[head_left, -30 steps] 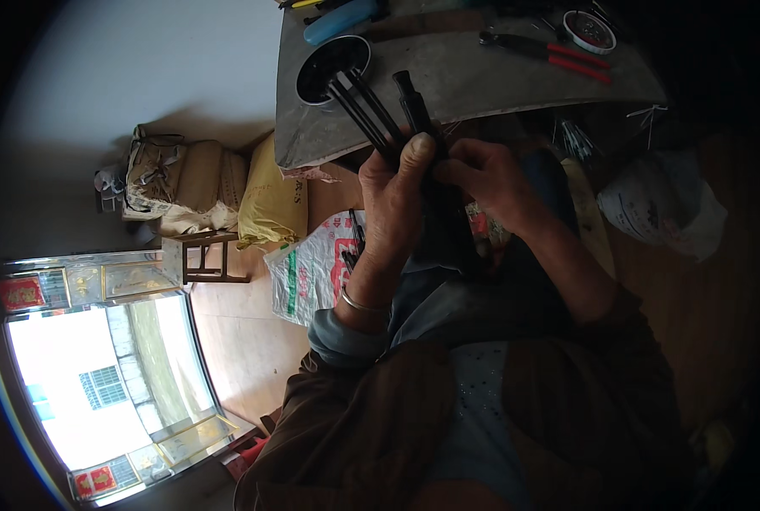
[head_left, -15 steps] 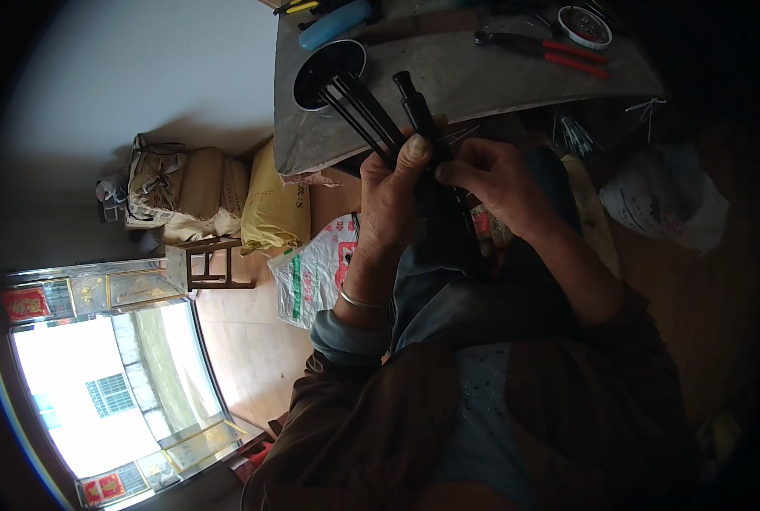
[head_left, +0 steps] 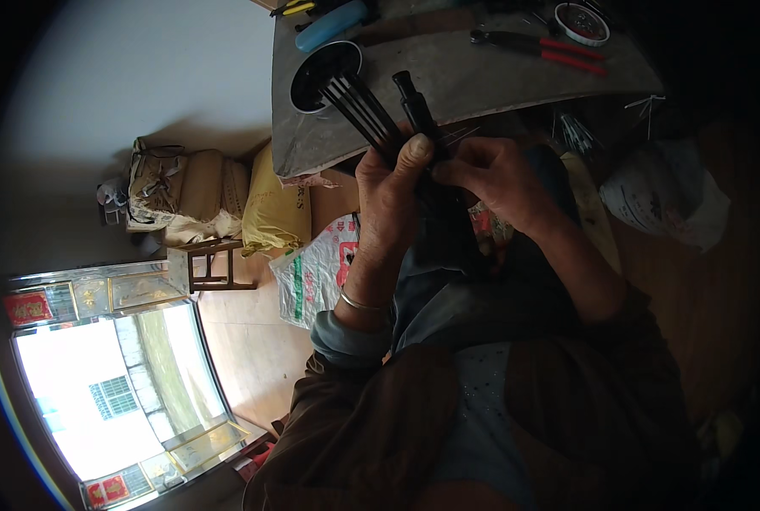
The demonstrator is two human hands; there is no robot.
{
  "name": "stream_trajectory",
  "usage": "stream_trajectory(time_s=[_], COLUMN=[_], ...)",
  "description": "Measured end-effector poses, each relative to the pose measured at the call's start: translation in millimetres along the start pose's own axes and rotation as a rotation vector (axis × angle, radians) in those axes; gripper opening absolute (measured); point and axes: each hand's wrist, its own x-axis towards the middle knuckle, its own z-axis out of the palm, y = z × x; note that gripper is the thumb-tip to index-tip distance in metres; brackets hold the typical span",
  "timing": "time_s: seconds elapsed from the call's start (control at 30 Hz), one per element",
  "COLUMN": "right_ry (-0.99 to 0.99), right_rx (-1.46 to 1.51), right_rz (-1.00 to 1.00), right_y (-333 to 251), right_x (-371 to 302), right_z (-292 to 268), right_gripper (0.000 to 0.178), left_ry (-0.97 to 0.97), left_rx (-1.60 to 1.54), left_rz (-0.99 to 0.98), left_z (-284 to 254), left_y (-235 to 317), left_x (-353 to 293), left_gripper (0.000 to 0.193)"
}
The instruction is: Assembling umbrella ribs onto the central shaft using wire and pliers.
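Note:
My left hand [head_left: 388, 192] is wrapped round a black bundle, with the thumb pressed on top. From the grip, several slim black rods [head_left: 364, 111] fan toward the far left, and a thicker black tube [head_left: 412, 98] with a knobbed end points away from me. Dark material runs down toward my lap below the hands; its form is hard to make out. My right hand [head_left: 490, 175] pinches at the bundle's right side, close by the left thumb. Thin pale wires [head_left: 458, 134] stick out between the hands. What the right fingertips hold is hidden.
Ahead, a grey table [head_left: 482, 81] bears a dark round bowl [head_left: 329, 75], red-handled pliers [head_left: 571, 58], a small white-rimmed dish [head_left: 582, 24] and a blue case [head_left: 332, 25]. Sacks [head_left: 273, 204], a wooden stool [head_left: 214, 264] and a white plastic bag [head_left: 312, 277] stand left; another bag [head_left: 665, 196] right.
The black bundle and both hands have hardly moved. The rods have spread slightly and sit a little lower; the whole view has shifted slightly.

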Motion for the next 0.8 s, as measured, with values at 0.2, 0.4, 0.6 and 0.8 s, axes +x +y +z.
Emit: stream_trajectory(time_s=[0.2, 0.4, 0.6, 0.8], right_ry=[-0.029, -0.118, -0.186, -0.202], right_rx=[0.017, 0.134, 0.181, 0.096], right_rz=[0.022, 0.088, 0.149, 0.158], right_y=[1, 0, 10, 4], right_x=[2, 0, 2, -3], right_z=[-1, -6, -9, -9], right_gripper=[0.034, 0.037, 0.033, 0.039], left_ry=[-0.038, -0.094, -0.091, -0.152], left_rx=[-0.039, -0.035, -0.105, -0.057], left_rz=[-0.035, -0.026, -0.047, -0.091], left_z=[-7, -6, -3, -11], left_y=[-3, -2, 3, 5], left_x=[-4, -6, -8, -7], left_gripper=[0.025, 0.026, 0.028, 0.032])
